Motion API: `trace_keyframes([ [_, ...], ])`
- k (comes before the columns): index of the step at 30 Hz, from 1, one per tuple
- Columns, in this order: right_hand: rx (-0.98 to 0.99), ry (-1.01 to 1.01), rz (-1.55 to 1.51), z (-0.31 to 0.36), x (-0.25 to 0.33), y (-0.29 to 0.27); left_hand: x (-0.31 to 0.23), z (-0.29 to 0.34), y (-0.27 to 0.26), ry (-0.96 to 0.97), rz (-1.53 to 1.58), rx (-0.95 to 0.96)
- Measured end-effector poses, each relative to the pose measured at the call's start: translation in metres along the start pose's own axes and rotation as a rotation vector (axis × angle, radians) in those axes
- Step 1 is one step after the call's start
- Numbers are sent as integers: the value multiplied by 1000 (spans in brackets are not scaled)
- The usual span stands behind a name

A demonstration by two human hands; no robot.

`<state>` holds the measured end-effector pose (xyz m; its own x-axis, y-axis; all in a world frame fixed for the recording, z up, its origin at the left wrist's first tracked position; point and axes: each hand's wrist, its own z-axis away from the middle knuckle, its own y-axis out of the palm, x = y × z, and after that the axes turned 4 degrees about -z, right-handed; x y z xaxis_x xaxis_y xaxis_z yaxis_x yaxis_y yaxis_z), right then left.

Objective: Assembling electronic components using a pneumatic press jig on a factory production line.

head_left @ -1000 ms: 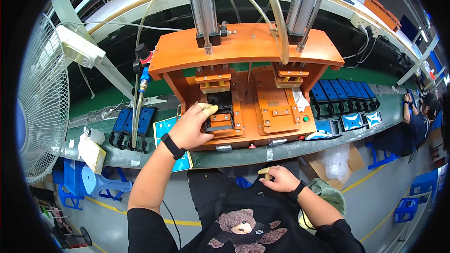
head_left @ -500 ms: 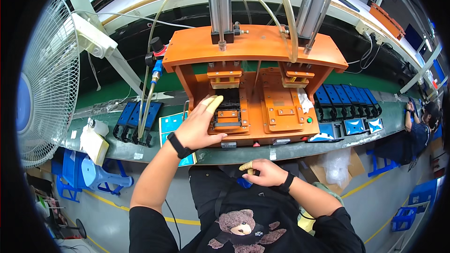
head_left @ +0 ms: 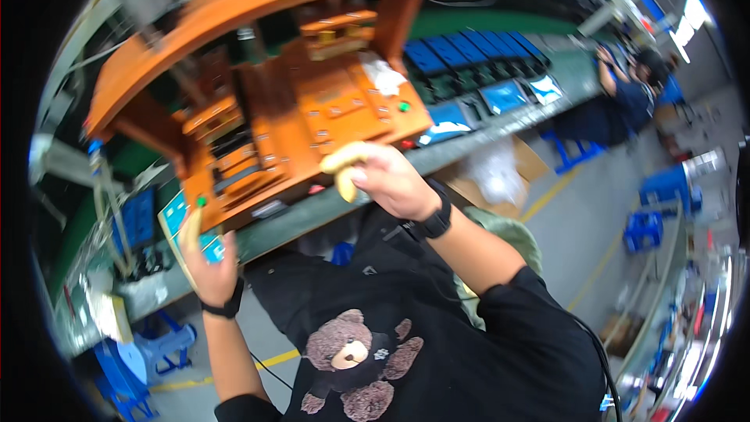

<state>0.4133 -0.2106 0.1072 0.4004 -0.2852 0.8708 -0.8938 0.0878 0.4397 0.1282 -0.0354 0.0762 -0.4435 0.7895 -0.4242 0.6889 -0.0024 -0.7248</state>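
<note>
An orange two-station press [head_left: 273, 70] stands on the bench in front of me. In its left station lies a dark part [head_left: 232, 142], partly hidden by the tooling above. My left hand [head_left: 207, 266] is open with thumb and fingers apart, over a teal sheet [head_left: 173, 215] beside the press's left green button [head_left: 201, 202]. Near the press's front edge is my right hand [head_left: 394, 184], its yellow-covered fingers bent but apart, holding nothing I can see. A second green button [head_left: 403, 107] sits above and right of it. Motion blurs the picture.
Several blue-and-black parts [head_left: 469, 51] stand in a row right of the press, with blue-faced pieces [head_left: 502, 98] before them. More blue parts [head_left: 137, 219] stand at left. A cardboard box [head_left: 527, 168] holds clear plastic. Another person [head_left: 625, 101] sits at far right.
The view has swung right and tilted. My left hand has left the press's left station for its left front corner; my right hand has risen from my lap to the press front.
</note>
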Motion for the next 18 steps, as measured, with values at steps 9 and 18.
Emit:
trace_keyframes([
  [9,-17,-313,-34,-34,77,-2,-202,21,46,731,791,598],
  [18,-73,-429,85,-25,130,-35,-263,38,83,765,533,563],
])
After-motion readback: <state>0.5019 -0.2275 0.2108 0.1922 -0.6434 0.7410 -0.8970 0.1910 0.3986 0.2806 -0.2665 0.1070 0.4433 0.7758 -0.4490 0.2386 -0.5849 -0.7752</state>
